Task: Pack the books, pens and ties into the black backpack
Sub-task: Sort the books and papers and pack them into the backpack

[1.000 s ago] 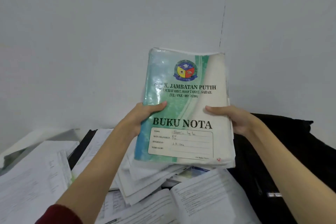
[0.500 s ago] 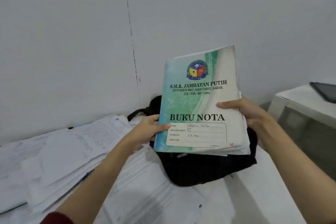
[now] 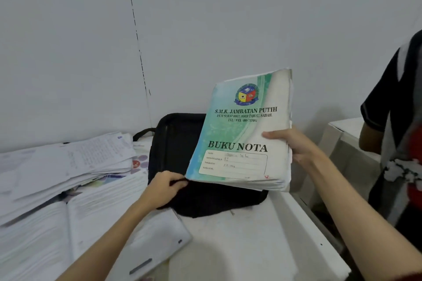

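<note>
My right hand [image 3: 294, 146] grips the right edge of a stack of notebooks [image 3: 242, 130], whose green and white top cover reads "BUKU NOTA". The stack is held tilted above the black backpack [image 3: 175, 143], which lies on the white table [image 3: 239, 246] against the wall. My left hand [image 3: 166, 187] pinches the backpack's front edge, just under the stack's lower left corner. No pens or ties are in sight.
A sprawling pile of papers and open books [image 3: 68, 178] covers the table's left side. A white folder or tablet [image 3: 155, 244] lies near the front. Another person in dark clothes [image 3: 397, 143] stands at the right, by a second white table [image 3: 347, 128].
My left hand has let go of the notebook stack and dropped to take hold of the backpack's edge. The right hand alone now holds the stack, shifted right over the bag.
</note>
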A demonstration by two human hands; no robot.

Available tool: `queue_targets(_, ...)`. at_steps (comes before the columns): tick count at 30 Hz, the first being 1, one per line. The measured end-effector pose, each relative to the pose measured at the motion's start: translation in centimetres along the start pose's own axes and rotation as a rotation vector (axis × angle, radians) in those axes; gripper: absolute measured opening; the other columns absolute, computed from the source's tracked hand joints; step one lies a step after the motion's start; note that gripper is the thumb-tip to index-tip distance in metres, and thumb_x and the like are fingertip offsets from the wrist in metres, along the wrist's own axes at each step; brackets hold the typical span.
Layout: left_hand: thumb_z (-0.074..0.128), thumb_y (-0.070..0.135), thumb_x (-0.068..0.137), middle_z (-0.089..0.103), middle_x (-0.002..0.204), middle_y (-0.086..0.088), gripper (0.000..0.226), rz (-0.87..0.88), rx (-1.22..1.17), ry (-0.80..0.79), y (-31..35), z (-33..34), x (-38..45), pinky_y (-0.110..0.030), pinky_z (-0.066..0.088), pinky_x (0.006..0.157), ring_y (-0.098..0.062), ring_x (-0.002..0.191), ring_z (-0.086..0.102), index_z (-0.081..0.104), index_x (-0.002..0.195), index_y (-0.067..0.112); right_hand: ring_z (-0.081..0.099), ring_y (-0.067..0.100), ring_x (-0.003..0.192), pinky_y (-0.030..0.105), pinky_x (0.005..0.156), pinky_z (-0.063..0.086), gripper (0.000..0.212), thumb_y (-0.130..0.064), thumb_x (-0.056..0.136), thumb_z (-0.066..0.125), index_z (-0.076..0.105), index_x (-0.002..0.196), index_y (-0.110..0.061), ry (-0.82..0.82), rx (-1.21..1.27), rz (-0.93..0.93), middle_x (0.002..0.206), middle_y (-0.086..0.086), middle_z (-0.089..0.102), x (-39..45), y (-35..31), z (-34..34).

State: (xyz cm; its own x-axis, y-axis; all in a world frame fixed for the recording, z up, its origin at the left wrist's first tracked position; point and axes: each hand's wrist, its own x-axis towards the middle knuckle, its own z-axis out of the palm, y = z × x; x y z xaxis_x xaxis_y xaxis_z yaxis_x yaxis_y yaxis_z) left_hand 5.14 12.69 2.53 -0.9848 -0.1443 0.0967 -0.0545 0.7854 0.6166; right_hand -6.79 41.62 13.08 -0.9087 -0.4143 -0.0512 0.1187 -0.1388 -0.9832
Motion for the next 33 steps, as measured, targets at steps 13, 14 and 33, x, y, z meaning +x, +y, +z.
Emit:
queue_targets(13, 0.051, 0.019, 0.094, 0.053, 0.074, -0.017, 0.031, -0.45, -0.493, 0.667, 4.1, -10.6, 5.4, -0.032, 0.037, 0.062, -0.025, 0.073, 0.049, 0.05, 0.066, 0.006, 0.068, 0.023, 0.074, 0.034, 0.07, 0.057, 0.033, 0.018, 0.08, 0.054, 0.059, 0.105, -0.002, 0.29, 0.027, -0.051, 0.099, 0.013, 0.068, 0.8, 3.3, 1.7)
queue_targets(14, 0.05, 0.02, 0.095, 0.043, 0.063, -0.011, 0.04, -0.357, -0.37, 0.655, 5.5, -10.8, 5.4, -0.032, 0.03, 0.056, -0.023, 0.066, 0.042, 0.039, 0.057, 0.011, 0.065, 0.026, 0.082, 0.036, 0.075, 0.054, 0.031, 0.016, 0.081, 0.053, 0.058, 0.104, -0.004, 0.344, 0.057, -0.052, 0.103, 0.013, 0.066, 1.1, 4.2, 2.3)
queue_targets(33, 0.047, 0.018, 0.096, 0.022, 0.048, -0.002, 0.051, 0.06, -0.074, 0.537, 11.5, -12.0, 8.0, -0.028, 0.019, 0.049, -0.018, 0.047, 0.022, 0.021, 0.053, 0.014, 0.063, 0.028, 0.103, 0.045, 0.085, 0.055, 0.041, 0.001, 0.088, 0.057, 0.053, 0.127, -0.011, 0.636, 0.442, 0.053, 0.121, 0.01, 0.063, 5.2, 10.8, 8.3)
